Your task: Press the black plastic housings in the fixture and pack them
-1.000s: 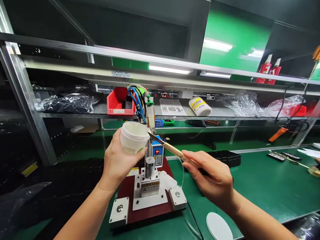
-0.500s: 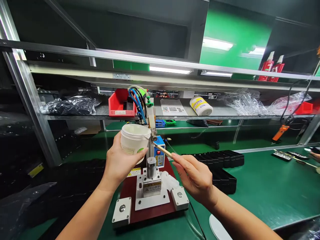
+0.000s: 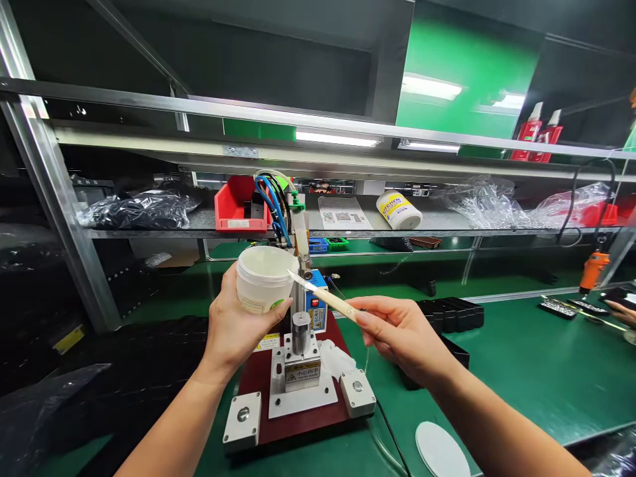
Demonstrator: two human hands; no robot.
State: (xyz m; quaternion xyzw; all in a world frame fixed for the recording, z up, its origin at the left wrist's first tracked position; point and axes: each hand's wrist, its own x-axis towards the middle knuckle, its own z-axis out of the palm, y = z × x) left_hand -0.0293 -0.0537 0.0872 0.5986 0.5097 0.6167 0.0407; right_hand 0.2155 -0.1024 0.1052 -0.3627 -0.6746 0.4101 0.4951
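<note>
A white plastic tub (image 3: 265,281), its mouth uncovered, is tilted slightly toward me in my left hand (image 3: 238,324), whose fingers wrap around its side with the thumb across the front. My right hand (image 3: 405,334) pinches a thin wooden-handled brush (image 3: 330,302) near the end of its handle. The brush's pale, narrow tip is at the tub's right rim. Behind and below the tub stands a small press (image 3: 301,338) on a dark red base, with a white button box (image 3: 243,416) at the left and another button box (image 3: 358,392) at the right.
A round white lid (image 3: 441,450) lies on the green table at lower right. Black trays (image 3: 450,315) stand behind my right hand. On the shelf are a red bin (image 3: 242,205) and a white canister (image 3: 399,210). An orange electric screwdriver (image 3: 593,271) hangs at right, near another person's hand (image 3: 623,313).
My right hand has moved right and turned, drawing the brush back so its pale tip shows at the rim. The tub has shifted slightly left. The orange screwdriver has swung right.
</note>
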